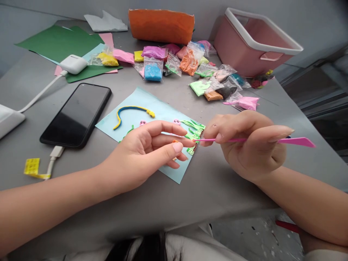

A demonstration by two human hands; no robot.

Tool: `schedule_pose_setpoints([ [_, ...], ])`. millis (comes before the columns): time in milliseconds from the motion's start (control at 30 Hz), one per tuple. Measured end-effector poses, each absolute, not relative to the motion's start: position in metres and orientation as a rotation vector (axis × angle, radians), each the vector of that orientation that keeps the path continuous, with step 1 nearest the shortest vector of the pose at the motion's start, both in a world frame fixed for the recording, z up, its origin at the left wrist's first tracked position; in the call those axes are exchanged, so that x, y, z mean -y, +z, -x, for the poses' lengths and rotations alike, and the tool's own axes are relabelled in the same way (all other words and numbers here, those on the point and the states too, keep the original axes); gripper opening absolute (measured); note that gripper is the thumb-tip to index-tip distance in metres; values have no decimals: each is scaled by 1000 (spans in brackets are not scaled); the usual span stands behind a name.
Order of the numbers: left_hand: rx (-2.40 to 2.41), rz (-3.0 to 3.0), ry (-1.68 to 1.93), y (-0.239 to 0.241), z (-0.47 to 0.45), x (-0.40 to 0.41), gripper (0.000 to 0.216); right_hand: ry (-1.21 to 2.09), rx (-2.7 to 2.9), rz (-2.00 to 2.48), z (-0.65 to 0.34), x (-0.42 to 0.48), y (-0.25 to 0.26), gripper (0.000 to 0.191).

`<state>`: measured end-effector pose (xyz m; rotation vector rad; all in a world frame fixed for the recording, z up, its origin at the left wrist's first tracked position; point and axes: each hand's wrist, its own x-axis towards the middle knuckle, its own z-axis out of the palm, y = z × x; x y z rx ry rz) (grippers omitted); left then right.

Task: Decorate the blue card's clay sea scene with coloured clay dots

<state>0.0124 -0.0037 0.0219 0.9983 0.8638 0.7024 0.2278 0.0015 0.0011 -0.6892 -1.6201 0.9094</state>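
My left hand (152,145) is over the light blue sheet (160,101), its thumb and fingers pinching a small piece of orange clay (174,141). In my right hand (250,145) is a thin pink modelling tool (297,141) with a flat, wide rear end. The tool's narrow tip touches a tiny orange bit at my left fingertip. On the sheet lie a yellow and blue clay eel (130,107), pink clay pieces with eyes (176,121), and green clay plants (193,125) along the right side. My left hand hides part of the sheet.
Several bags of coloured clay (153,70) lie across the back, beside a pink basket (258,47) and an orange box (161,27). A black phone (76,114), a white charger (73,64) with cables and green paper (59,43) are at the left.
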Motion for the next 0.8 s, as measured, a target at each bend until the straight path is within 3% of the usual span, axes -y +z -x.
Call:
schedule_pose_setpoints([
  [200, -918, -1113, 872, 26, -11, 5, 12, 949, 1634, 644, -226, -9, 3, 20],
  [500, -953, -1849, 1087, 10, 1, -7, 21, 1300, 2030, 841, -250, -38, 13, 14],
  [800, -1058, -1882, 952, 8, 1, -10, 25, 1282, 2134, 860, -250, -37, 14, 14],
])
